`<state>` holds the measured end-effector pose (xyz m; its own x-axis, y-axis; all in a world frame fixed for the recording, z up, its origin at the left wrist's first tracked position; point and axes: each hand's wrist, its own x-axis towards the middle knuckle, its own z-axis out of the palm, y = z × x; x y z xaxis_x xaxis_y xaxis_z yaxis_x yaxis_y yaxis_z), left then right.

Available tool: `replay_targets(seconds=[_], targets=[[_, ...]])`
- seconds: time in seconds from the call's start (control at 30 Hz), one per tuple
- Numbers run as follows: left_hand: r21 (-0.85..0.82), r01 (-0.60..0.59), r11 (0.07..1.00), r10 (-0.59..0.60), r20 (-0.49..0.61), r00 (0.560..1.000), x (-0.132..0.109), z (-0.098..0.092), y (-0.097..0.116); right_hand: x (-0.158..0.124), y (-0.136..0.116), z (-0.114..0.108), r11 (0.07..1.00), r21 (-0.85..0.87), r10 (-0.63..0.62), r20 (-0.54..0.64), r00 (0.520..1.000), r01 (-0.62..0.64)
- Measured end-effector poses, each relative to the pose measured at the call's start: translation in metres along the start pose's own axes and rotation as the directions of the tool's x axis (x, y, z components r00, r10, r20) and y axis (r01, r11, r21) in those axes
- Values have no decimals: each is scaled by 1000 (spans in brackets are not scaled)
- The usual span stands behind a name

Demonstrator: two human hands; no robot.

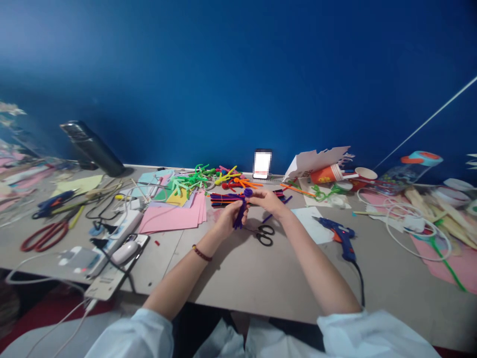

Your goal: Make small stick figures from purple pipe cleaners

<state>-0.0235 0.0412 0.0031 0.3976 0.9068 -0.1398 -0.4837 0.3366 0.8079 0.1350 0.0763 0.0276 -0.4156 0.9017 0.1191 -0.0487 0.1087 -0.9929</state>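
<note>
Head view: mid-frame, scissors (265, 235) are seen below purple fuzzy stems (239, 221) — pinched by both left grip (225, 220) and right grip (269, 201).

A single camera, worn on the head, looks from above the near edge of the desk (238, 278), facing forward and down toward the blue wall (238, 79) beyond the far edge. Pale sleeves (137, 333) lie nearest the lens, at and below the near edge; from them the forearms (316, 261) lead away to the left hand (228, 221) and right hand (269, 201), which fall close to mid-view at moderate range. The sweep is wide, covering the desk's whole depth, with the wall filling roughly the upper half. Both long edges slope down slightly toward the right, so the view sits a little tilted.
</note>
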Motion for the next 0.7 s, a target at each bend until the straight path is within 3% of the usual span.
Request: replay_targets(seconds=[0.13, 0.47, 0.7], targets=[[94, -86, 992, 96, -103, 990, -1, 3, -1, 1, 2, -6, 999, 16, 36, -65, 997, -35], [117, -118, 986, 127, -74, 989, -3, 5, -4, -2, -2, -3, 991, 65, 115, -25, 993, -113], [172, -159, 972, 172, -66, 983, -3, 4, -8, -2, -2, 5, 998, 29, 47, 21, 999, -48]])
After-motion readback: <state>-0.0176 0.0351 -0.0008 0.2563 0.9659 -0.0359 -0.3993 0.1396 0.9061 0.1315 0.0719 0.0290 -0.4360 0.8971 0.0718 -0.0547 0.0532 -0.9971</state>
